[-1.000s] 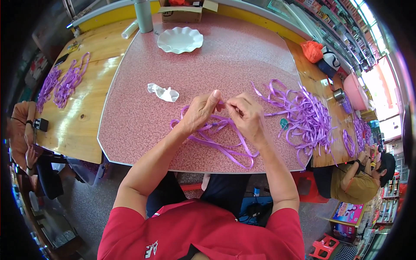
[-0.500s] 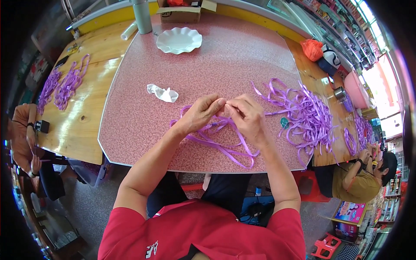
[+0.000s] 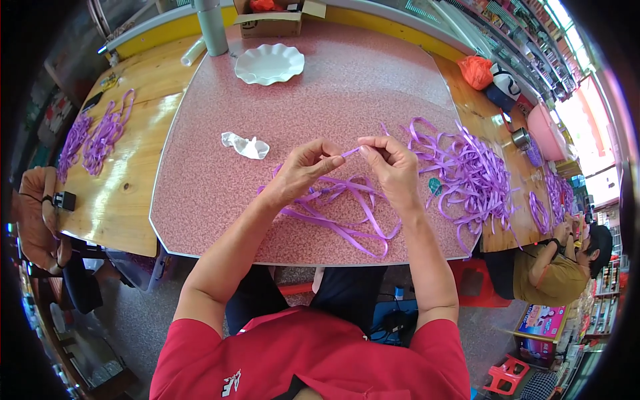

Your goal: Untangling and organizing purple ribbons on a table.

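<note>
A narrow purple ribbon [image 3: 351,153] is stretched between my two hands above the pink speckled tabletop. My left hand [image 3: 307,167] pinches one part of it between thumb and fingers. Just to the right, my right hand [image 3: 389,163] grips another part with thumb and forefinger. Loose purple ribbon loops [image 3: 360,235] lie on the table under and in front of my wrists. Right of my right hand spreads a large tangled ribbon pile [image 3: 477,177], with a small green item [image 3: 435,186] at its left edge.
A crumpled white tissue [image 3: 246,145] lies left of my hands. Farther back are a white scalloped plate [image 3: 269,65], a grey-green bottle [image 3: 212,30] and a cardboard box [image 3: 270,25]. More purple ribbons [image 3: 107,137] rest on the left wooden table. People sit at both sides.
My hands have moved apart, my right one shifting rightward, and a short length of purple ribbon now shows between the fingertips. The view has shifted slightly.
</note>
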`<state>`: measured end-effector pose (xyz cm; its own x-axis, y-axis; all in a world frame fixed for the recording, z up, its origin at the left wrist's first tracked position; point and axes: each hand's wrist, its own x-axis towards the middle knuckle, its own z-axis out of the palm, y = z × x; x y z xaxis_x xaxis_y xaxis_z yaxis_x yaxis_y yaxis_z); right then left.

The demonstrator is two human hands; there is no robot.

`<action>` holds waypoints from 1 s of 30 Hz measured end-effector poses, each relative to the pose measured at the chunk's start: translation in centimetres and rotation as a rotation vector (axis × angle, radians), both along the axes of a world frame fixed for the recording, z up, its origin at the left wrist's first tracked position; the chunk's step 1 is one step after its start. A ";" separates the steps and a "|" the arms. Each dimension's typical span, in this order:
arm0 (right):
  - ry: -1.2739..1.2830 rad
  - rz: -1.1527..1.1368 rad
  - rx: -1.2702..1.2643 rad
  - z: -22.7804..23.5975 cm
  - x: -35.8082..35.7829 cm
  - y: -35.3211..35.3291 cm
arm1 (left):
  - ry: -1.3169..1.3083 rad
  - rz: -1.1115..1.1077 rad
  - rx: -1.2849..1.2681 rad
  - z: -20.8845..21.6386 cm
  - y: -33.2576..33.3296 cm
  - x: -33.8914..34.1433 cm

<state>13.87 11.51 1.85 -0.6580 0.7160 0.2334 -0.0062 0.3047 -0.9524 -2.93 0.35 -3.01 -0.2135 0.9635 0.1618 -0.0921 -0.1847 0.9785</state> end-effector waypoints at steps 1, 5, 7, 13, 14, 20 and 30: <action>0.001 -0.003 0.001 -0.4 -0.2 0.1 | 0.001 -0.003 0.001 0.1 0.0 0.2; 0.048 -0.015 -0.076 -1.6 -0.7 0.0 | -0.269 -0.028 0.157 -0.1 -0.2 0.3; 0.003 0.022 -0.081 -1.9 -1.1 -0.8 | -0.361 -0.023 0.187 -0.3 -0.4 0.2; -0.020 -0.037 0.099 -2.5 -1.2 -2.0 | 0.153 0.321 0.106 0.1 0.1 0.6; -0.022 -0.036 0.098 -2.2 -1.1 -1.9 | 0.491 0.408 0.283 0.3 0.3 0.6; -0.040 0.042 -0.581 -2.6 -0.9 -0.3 | 0.977 0.399 0.472 0.9 0.2 1.2; -0.046 0.095 -0.688 -2.6 -0.9 -0.2 | 1.103 0.472 0.517 0.9 0.1 1.1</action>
